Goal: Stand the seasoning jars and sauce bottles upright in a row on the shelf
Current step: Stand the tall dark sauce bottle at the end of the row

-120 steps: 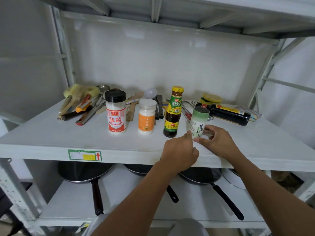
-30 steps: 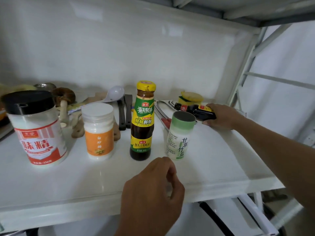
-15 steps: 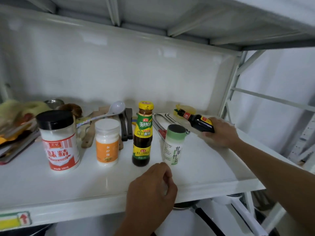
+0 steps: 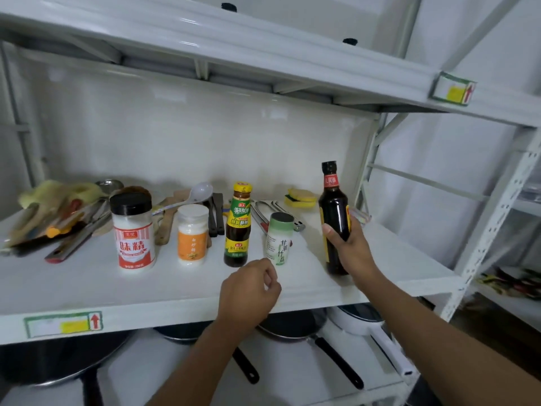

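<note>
On the white shelf (image 4: pixel 395 259) several containers stand upright in a row: a black-capped jar with a red label (image 4: pixel 133 234), a white jar with an orange label (image 4: pixel 192 234), a yellow-capped sauce bottle (image 4: pixel 238 227) and a green-capped salt jar (image 4: pixel 278 238). To their right my right hand (image 4: pixel 349 247) grips a tall dark sauce bottle (image 4: pixel 333 206), held upright with its base at the shelf surface. My left hand (image 4: pixel 250 291) hovers loosely curled in front of the salt jar, holding nothing.
Kitchen utensils (image 4: pixel 58 218) lie piled at the shelf's back left, with a white spoon (image 4: pixel 196 194), tongs (image 4: pixel 265 212) and a yellow sponge (image 4: pixel 301 196) behind the row. Pans (image 4: pixel 292 326) sit on the shelf below. An upper shelf (image 4: pixel 263 63) hangs overhead.
My right hand has lifted the dark bottle from lying tilted at the back right and brought it upright, forward, next to the salt jar. My left hand stayed in place.
</note>
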The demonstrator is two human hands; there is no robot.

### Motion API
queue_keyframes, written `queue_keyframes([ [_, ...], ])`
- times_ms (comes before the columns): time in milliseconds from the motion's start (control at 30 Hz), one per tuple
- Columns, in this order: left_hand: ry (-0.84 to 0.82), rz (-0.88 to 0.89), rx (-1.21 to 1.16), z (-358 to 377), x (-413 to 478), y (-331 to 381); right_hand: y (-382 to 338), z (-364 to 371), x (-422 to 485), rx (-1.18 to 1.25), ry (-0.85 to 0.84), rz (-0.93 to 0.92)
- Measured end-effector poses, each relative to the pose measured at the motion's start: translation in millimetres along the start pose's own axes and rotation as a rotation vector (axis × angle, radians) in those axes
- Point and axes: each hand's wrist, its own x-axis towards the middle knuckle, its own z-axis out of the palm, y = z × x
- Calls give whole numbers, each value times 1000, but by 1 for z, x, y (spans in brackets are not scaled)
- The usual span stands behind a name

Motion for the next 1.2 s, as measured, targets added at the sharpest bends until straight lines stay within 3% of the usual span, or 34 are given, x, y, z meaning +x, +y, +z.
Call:
queue_keyframes([
  [267, -20, 58, 59, -6, -5, 8, -6, 14, -10, 169, 44, 62],
  [500, -121, 222, -79, 14, 1, 23, 6, -2, -2, 111, -144, 82],
  [633, -133, 300, -130, 38, 15, 49, 28, -5, -6, 60, -163, 109],
  [767, -150, 169, -107, 59, 36, 71, 34, -11, -8, 116, -114, 88],
  [900, -212, -12, -196, 70, 58, 75, 42, -19, -2, 217, -182, 122],
  [1033, -231, -51, -242, 76, 66, 70, 51, -22, 4, 365, -257, 199],
  [1200, -196, -61, -331, 79, 64, 62, 52, -18, 4, 352, -248, 188],
])
